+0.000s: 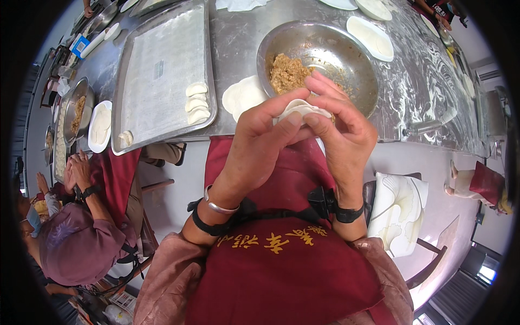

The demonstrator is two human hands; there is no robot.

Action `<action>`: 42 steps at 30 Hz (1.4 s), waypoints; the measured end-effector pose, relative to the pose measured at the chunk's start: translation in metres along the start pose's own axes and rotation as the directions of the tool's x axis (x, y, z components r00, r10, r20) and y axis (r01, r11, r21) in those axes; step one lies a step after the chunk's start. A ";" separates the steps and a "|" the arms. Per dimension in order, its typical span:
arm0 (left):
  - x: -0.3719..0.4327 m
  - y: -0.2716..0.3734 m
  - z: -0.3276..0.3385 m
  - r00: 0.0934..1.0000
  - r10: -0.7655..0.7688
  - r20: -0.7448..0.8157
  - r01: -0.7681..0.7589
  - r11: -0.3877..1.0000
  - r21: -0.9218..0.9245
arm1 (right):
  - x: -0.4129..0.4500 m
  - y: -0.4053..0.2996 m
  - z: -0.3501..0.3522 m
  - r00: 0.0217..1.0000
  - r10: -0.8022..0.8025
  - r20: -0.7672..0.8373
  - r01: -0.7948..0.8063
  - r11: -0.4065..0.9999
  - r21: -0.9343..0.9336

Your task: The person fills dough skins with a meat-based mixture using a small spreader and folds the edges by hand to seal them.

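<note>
Both my left hand [264,138] and my right hand [345,122] hold one folded dumpling [302,109], thumbs pressed on its near side and fingers around the back. Just beyond them stands a wide steel bowl [337,44] with brown minced filling [288,73] heaped at its left. Flat dough wrappers [243,96] lie on the metal table to the bowl's left, close to my left hand. Further left, several folded dumplings [197,103] sit in a row at the right edge of a large metal tray [162,48]; a small piece of dough [126,138] lies at its near left corner.
A white dish of wrappers [370,38] is behind the bowl at right. A metal cylinder [422,128] lies on the floury table. At left, a co-worker [81,239] sits near another dish [100,126] and filling bowl [78,111]. A chair with a patterned cushion [396,211] stands at right.
</note>
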State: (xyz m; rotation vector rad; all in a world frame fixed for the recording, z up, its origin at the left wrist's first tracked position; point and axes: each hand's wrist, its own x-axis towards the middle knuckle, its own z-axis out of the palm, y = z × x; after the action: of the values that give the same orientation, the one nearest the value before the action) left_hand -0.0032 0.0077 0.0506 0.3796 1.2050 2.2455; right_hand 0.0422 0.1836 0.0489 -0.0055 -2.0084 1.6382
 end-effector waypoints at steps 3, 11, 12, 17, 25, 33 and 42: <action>0.001 -0.001 -0.004 0.998 0.038 0.054 -0.042 0.996 0.078 | 0.000 0.002 -0.001 1.000 0.015 0.011 -0.015 1.000 0.024; 0.013 0.011 -0.021 0.962 0.045 0.268 -0.155 0.900 0.407 | -0.002 0.010 -0.009 0.994 -0.094 0.050 0.096 0.995 -0.029; 0.018 0.012 -0.027 0.954 0.022 0.299 -0.170 0.862 0.478 | -0.001 0.010 -0.009 0.993 -0.102 0.053 0.103 0.994 -0.027; 0.020 0.012 -0.028 0.973 -0.007 0.232 -0.086 0.919 0.385 | 0.005 0.000 -0.007 0.994 -0.065 0.087 0.079 0.985 -0.156; 0.013 -0.003 -0.003 0.995 0.043 0.090 -0.059 0.981 0.185 | 0.001 0.008 0.006 0.996 0.026 -0.086 -0.001 0.959 0.283; 0.012 -0.028 0.003 0.979 0.203 0.013 -0.202 0.978 -0.061 | 0.000 -0.006 0.016 0.982 -0.003 -0.189 0.023 0.994 0.103; 0.011 -0.025 -0.002 0.937 0.314 0.153 -0.343 0.908 0.240 | 0.003 -0.003 -0.007 0.990 -0.129 -0.063 0.121 0.986 -0.111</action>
State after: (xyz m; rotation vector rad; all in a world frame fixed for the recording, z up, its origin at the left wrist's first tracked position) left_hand -0.0049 0.0238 0.0286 0.8591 1.4751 2.3030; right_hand 0.0437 0.1897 0.0535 0.0234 -1.9984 1.4326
